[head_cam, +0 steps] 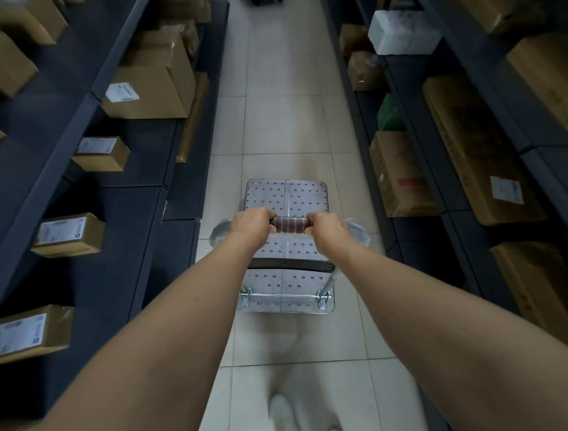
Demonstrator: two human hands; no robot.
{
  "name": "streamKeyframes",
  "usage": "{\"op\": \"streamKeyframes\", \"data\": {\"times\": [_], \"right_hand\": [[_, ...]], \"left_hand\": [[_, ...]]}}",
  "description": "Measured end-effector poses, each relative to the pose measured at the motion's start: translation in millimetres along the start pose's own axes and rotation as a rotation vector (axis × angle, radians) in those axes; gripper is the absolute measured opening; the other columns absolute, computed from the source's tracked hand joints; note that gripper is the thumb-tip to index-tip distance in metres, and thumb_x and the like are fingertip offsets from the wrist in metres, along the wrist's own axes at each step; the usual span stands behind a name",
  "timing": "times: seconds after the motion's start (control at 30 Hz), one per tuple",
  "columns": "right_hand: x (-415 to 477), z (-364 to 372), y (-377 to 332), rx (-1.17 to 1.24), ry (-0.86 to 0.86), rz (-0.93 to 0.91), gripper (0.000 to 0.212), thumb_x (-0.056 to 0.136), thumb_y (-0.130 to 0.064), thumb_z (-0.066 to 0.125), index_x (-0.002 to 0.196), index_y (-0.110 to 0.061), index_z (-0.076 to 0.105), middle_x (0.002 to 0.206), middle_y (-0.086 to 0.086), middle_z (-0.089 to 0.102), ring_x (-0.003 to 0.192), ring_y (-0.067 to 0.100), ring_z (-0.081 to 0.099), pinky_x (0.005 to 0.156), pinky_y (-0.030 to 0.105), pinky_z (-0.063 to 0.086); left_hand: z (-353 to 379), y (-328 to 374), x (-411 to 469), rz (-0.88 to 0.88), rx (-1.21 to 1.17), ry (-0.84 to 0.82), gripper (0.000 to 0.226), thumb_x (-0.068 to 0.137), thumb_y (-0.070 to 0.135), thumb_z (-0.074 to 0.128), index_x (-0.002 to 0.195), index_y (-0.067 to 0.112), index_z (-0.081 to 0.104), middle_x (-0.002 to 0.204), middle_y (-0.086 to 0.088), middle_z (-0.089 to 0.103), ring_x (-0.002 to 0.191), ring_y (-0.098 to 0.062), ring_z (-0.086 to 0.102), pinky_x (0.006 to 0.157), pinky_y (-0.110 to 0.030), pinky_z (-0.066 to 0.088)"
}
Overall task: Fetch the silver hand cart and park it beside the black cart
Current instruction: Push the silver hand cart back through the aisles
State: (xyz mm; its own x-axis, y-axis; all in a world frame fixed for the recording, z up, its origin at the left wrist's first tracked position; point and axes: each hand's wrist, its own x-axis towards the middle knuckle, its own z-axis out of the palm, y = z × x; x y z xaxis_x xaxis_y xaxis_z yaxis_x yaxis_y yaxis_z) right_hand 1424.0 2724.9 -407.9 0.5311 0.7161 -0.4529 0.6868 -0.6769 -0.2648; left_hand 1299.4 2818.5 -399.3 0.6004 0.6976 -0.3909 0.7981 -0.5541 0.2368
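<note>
Narrow aisle between box-laden shelves (144, 160). Left hand (250, 226) and right hand (325, 227) grip the silver hand cart (289, 197) handle (289, 225), fingers wrapped. A veer could clip the shelves.

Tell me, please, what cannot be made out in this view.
Head view:
Wheels of the cart: hidden under its deck.
Ends of the handle: covered by the left hand and right hand.
The dark shape at the aisle's far end: cut off by the top edge, so I cannot tell whether it is the black cart.
Text on the labels: too small to read.
The shoe: blurred.
</note>
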Motion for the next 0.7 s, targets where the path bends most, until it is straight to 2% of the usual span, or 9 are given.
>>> {"op": "streamKeyframes", "data": {"times": [0.07,0.13,0.27,0.33,0.5,0.63,0.7], "right_hand": [[13,-3,-11,-0.007,0.006,-0.009,0.036,0.094,-0.006,0.054,0.126,-0.021,0.055,0.104,0.005,0.056,0.093,0.021,0.051,0.091,0.033,0.051],[25,-7,-21,-0.025,0.026,-0.032,0.032,0.094,-0.008,0.053,0.123,-0.02,0.057,0.1,0.006,0.054,0.098,0.023,0.055,0.089,0.035,0.052],[50,-14,-36,-0.019,0.02,-0.035,0.027,0.095,-0.015,0.053,0.121,-0.02,0.056,0.102,0.007,0.057,0.097,0.024,0.056,0.078,0.031,0.049],[62,-17,-40,-0.006,0.017,-0.033,0.026,0.095,-0.018,0.054,0.12,-0.021,0.057,0.105,0.008,0.06,0.098,0.025,0.057,0.077,0.031,0.048],[95,-28,-48,-0.017,0.017,-0.067,0.025,0.095,-0.018,0.054,0.12,-0.02,0.057,0.107,0.009,0.061,0.101,0.026,0.057,0.079,0.032,0.049],[120,-38,-52,-0.029,0.009,-0.086,0.025,0.096,-0.022,0.054,0.121,-0.018,0.056,0.109,0.01,0.061,0.104,0.027,0.057,0.085,0.035,0.051],[132,-43,-52,-0.043,0.011,-0.091,0.027,0.096,-0.023,0.055,0.122,-0.018,0.056,0.108,0.009,0.061,0.103,0.026,0.057,0.082,0.034,0.049]], "left_hand": [[-8,-9,14,-0.006,-0.015,0.016,0.028,0.097,0.019,0.053,0.124,0.025,0.059,0.112,-0.006,0.065,0.104,-0.028,0.059,0.089,-0.038,0.046],[-15,-17,26,-0.021,-0.027,0.033,0.029,0.098,0.018,0.052,0.125,0.024,0.059,0.117,-0.007,0.064,0.107,-0.028,0.058,0.092,-0.038,0.045],[-28,-27,50,-0.011,-0.044,0.044,0.028,0.097,0.013,0.053,0.121,0.024,0.061,0.111,-0.005,0.066,0.101,-0.026,0.059,0.095,-0.04,0.045],[-34,-30,61,-0.016,-0.05,0.041,0.027,0.097,0.014,0.053,0.121,0.024,0.061,0.106,-0.003,0.065,0.096,-0.023,0.058,0.091,-0.038,0.044],[-48,-35,92,-0.023,-0.024,0.044,0.023,0.096,0.013,0.053,0.115,0.025,0.062,0.093,0.0,0.061,0.087,-0.021,0.056,0.07,-0.032,0.041],[-60,-33,115,-0.034,0.005,0.041,0.02,0.097,0.014,0.051,0.109,0.023,0.063,0.093,-0.003,0.062,0.087,-0.022,0.057,0.069,-0.033,0.041],[-68,-30,128,-0.043,0.013,0.025,0.018,0.097,0.015,0.051,0.108,0.023,0.064,0.093,-0.003,0.062,0.085,-0.022,0.056,0.067,-0.033,0.04]]}}
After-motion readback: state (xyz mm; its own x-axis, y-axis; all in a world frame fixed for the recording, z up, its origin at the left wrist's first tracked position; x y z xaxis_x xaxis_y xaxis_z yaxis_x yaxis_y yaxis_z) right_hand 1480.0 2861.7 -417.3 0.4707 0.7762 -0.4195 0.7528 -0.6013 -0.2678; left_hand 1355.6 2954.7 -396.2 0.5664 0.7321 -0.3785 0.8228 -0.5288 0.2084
